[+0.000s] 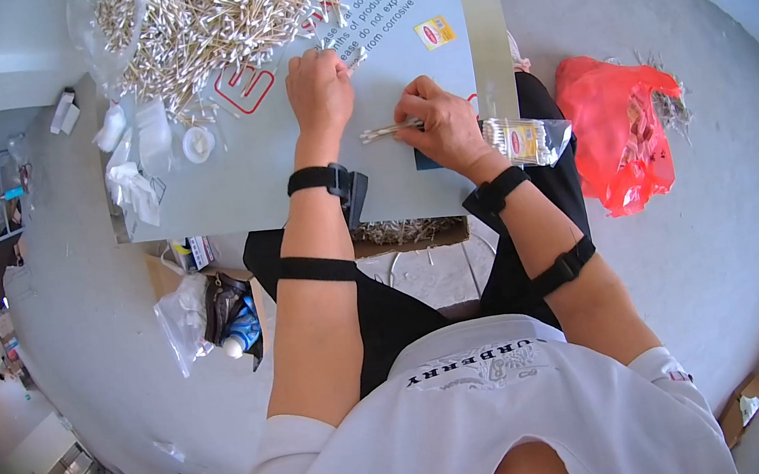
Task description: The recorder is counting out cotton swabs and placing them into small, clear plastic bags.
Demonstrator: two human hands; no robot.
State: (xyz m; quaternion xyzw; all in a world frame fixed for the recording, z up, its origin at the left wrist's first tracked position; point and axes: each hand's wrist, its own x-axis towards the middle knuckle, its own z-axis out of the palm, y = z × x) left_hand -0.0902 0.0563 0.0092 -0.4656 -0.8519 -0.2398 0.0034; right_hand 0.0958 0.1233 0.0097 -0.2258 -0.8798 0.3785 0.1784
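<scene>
A large heap of white-tipped cotton swabs (213, 24) covers the far left of the table. My left hand (321, 91) is at the heap's near right edge, its fingers curled closed, with a few swab tips showing beside the thumb. Nearer to me and to the right, my right hand (442, 121) pinches a small bundle of cotton swabs (379, 133), lying sideways with the tips pointing left. By my right wrist, a clear bag of cotton swabs (524, 140) with a yellow and red label rests at the table's near right corner. The right palm is hidden.
Yellow cards (435, 33) lie on the table's right side. A small round white container (198, 145) and crumpled clear plastic (134, 193) sit at the left. On the floor are a red plastic bag (619, 137) at right and a clear bag (185, 325) at left. A box of swabs (409, 233) stands below the table edge.
</scene>
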